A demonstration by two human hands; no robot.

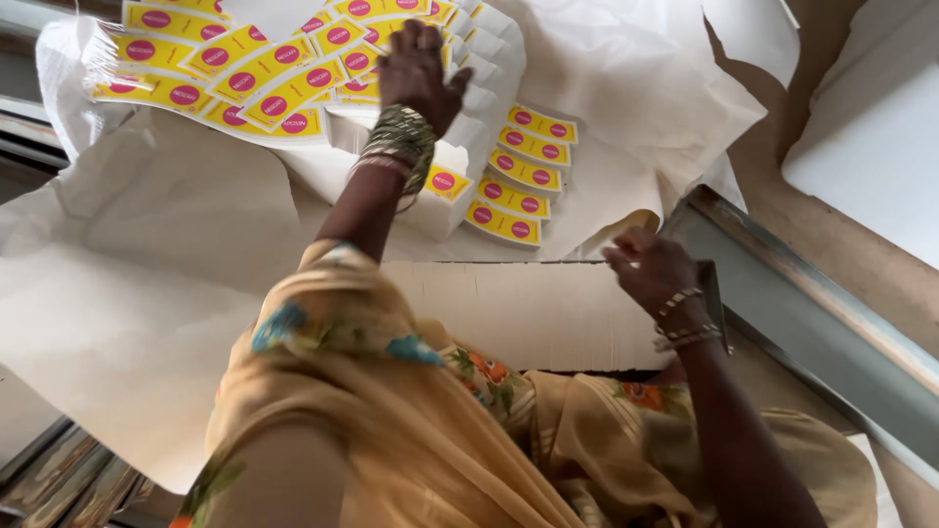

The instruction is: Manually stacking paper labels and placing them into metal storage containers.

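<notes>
Labels, yellow with pink dots, fanned at eleven o'clock; left hand spread wide on cartons, right hand pinched narrow above the white stack.

The counter is mostly hidden under large sheets of off-white paper. On the paper lie yellow carton blanks with pink dots — some fanned loosely, some stacked on edge in a row — and what looks like a block of white flat cards.

Flat yellow cartons with pink round spots lie fanned on white paper; five more are stacked beside.
</notes>
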